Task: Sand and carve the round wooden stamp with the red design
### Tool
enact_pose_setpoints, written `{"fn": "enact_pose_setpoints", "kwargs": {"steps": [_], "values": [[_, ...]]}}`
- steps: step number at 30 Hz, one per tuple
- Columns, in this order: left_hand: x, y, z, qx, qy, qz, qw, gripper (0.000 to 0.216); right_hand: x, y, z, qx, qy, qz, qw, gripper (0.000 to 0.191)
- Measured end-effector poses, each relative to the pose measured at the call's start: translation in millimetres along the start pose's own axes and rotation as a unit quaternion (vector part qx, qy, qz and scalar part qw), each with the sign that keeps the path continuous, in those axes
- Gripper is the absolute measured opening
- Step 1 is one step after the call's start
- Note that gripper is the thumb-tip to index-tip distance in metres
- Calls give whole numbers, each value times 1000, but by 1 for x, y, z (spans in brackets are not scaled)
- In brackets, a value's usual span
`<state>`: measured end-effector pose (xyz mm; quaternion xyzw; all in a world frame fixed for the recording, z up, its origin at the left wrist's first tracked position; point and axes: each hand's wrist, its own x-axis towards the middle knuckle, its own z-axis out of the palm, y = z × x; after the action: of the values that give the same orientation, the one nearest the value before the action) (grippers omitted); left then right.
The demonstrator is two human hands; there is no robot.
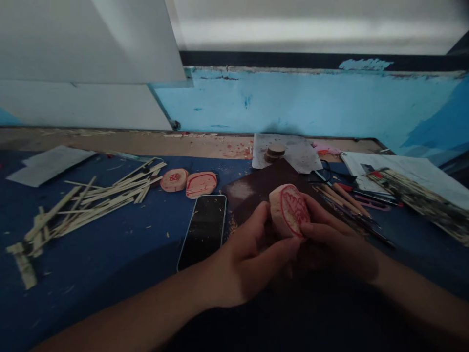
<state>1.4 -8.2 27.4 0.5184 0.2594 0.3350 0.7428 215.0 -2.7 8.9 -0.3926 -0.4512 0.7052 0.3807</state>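
Note:
Between both hands I hold up a pale carved wooden block [289,210], its face tilted to the right and marked with a red leaf-like design inside a red outline. My left hand [256,259] is closed round its lower left side, thumb along the bottom edge. My right hand [330,232] grips the right side, with fingertips against the carved face. Beneath them lies a dark brown board [252,188] on the blue table cover. Two similar carved pieces, one with a red flower [175,180] and one with a red outline [201,185], lie left of the board.
A smartphone [203,232] lies left of my hands. Thin wooden strips [106,200] are strewn farther left. Pencils and carving tools [344,203] lie at the right, by a mottled dark strip [421,200]. Small round discs [274,150] sit on paper [304,156] near the blue wall.

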Motion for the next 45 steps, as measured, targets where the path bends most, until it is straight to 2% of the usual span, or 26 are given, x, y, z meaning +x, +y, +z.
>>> {"fn": "enact_pose_setpoints", "kwargs": {"steps": [7, 14, 26, 32, 35, 40, 45], "values": [[2, 0, 2, 2, 3, 21, 1000, 55, -1, -6, 4, -22, -13, 10, 1000, 51], [5, -5, 1, 70, 81, 40, 994, 57, -2, -7, 10, -68, -3, -13, 998, 59], [9, -10, -3, 149, 76, 61, 984, 68, -2, -7, 8, -80, -28, -3, 996, 58], [7, -6, 0, 111, 70, 69, 989, 69, -3, -6, 10, -58, -16, -4, 998, 51], [6, -4, 1, 52, 72, 48, 995, 62, 0, -7, 8, -30, 22, -15, 999, 45], [8, -5, -2, -43, 80, 24, 996, 28, 7, -9, 0, -37, 67, -60, 995, 31], [12, -4, -2, -50, 100, 12, 994, 26, 8, -10, -2, -56, 82, -61, 993, 35]]}}
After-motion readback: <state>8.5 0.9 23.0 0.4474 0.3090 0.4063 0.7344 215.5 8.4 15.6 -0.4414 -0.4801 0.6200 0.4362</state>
